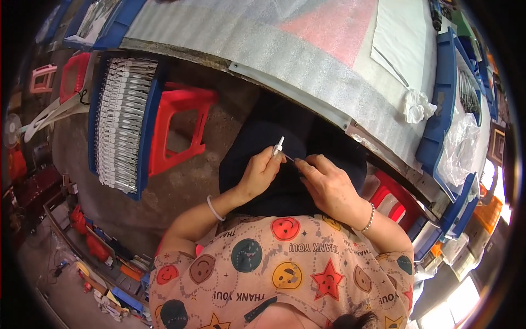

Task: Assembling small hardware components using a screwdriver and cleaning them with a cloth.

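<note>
Above my dark-clothed lap, my left hand (257, 174) pinches a small white pen-like piece (280, 143) between thumb and fingers, its narrow tip pointing up and away from me. Close on its right, my right hand (331, 187) has its fingers closed on a thin dark rod (290, 158). The rod's far end reaches toward the white piece; whether it goes inside is too small to tell. To my left, a blue tray (152, 129) holds a long stack of similar white pieces with thin metallic ends (121, 129).
A red plastic stool (159, 118) stands by the left tray. Ahead, the worktable (235, 41) has a plastic-film cover and a metal-edged front. On it lie crumpled tissue (417, 106) and a thin rod (392, 68). Blue bins (441, 96) and a clear bag (461, 153) line the right.
</note>
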A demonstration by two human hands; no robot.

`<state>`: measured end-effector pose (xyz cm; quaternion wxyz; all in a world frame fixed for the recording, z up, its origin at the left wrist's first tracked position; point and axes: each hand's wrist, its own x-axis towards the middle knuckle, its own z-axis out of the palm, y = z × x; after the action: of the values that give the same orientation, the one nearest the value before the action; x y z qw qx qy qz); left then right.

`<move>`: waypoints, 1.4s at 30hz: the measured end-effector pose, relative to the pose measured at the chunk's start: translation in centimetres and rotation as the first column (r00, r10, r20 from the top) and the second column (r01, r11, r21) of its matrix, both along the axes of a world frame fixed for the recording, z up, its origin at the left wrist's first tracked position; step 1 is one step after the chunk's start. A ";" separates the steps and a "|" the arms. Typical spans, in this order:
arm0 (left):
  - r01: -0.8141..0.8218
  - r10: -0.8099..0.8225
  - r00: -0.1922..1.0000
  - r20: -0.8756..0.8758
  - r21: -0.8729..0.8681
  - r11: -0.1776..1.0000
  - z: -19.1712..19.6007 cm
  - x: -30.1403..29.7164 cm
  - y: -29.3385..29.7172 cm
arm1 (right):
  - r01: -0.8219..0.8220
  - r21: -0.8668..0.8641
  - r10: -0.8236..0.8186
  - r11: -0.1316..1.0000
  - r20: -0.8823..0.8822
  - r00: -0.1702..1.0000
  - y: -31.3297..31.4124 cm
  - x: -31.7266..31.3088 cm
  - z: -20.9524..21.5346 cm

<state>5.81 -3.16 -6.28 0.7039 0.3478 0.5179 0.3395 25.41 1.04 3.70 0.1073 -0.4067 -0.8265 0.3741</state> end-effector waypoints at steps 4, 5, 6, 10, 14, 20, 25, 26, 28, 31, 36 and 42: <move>0.000 0.008 0.994 -0.113 0.071 0.997 -0.2 0.2 -0.1 | 0.062 -0.048 -0.064 0.997 -0.045 0.997 0.7 -0.3 -0.3; 0.004 0.015 0.986 -0.163 0.114 0.993 -0.3 0.3 -0.1 | 0.194 -0.424 -0.243 0.885 -0.064 0.968 1.4 -0.4 -0.4; 0.006 0.012 0.987 -0.161 0.110 0.994 -0.2 0.4 0.1 | 0.272 -0.735 -0.411 0.621 -0.010 0.911 1.8 -0.4 -0.4; 0.076 0.029 0.944 -0.329 0.301 0.951 -0.5 0.8 0.3 | -0.180 0.188 0.122 0.966 0.283 0.951 1.4 -1.0 -0.5; 0.103 0.039 0.911 -0.412 0.316 0.943 -1.1 0.7 0.1 | -0.170 0.168 0.107 0.971 0.330 0.938 0.5 -1.9 -1.9; 0.148 0.029 0.905 -0.424 0.378 0.914 -1.3 0.9 0.5 | -0.113 -0.016 0.113 0.993 0.283 0.952 2.5 -2.0 -0.1; 0.145 0.003 0.909 -0.418 0.323 0.935 -0.9 0.8 0.3 | -0.445 0.111 0.334 0.888 0.509 0.793 2.4 -2.5 0.0; 0.135 0.037 0.907 -0.419 0.375 0.917 -1.0 0.8 0.0 | -0.354 0.045 0.301 0.934 0.432 0.850 2.3 -2.4 -0.4; 0.128 0.046 0.902 -0.430 0.367 0.922 -1.2 1.0 0.0 | -0.145 -0.152 0.181 0.978 0.263 0.948 3.1 -1.8 -1.6; 0.160 0.029 0.890 -0.455 0.372 0.914 -1.4 1.0 0.4 | 0.133 -0.469 -0.213 0.873 -0.121 0.969 2.7 -0.3 -3.8; 0.132 0.046 0.908 -0.416 0.390 0.911 -1.5 1.1 -0.1 | -0.296 0.136 0.214 0.945 0.426 0.879 1.6 -2.5 0.0; 0.108 0.064 0.914 -0.400 0.392 0.914 -1.5 0.8 0.1 | -0.292 -0.055 0.288 0.955 0.408 0.866 2.9 -2.7 -0.9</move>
<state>6.59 -3.08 -7.73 0.4978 0.5546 0.5663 0.3520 22.75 3.90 2.81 -0.1248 -0.3470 -0.8837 0.2882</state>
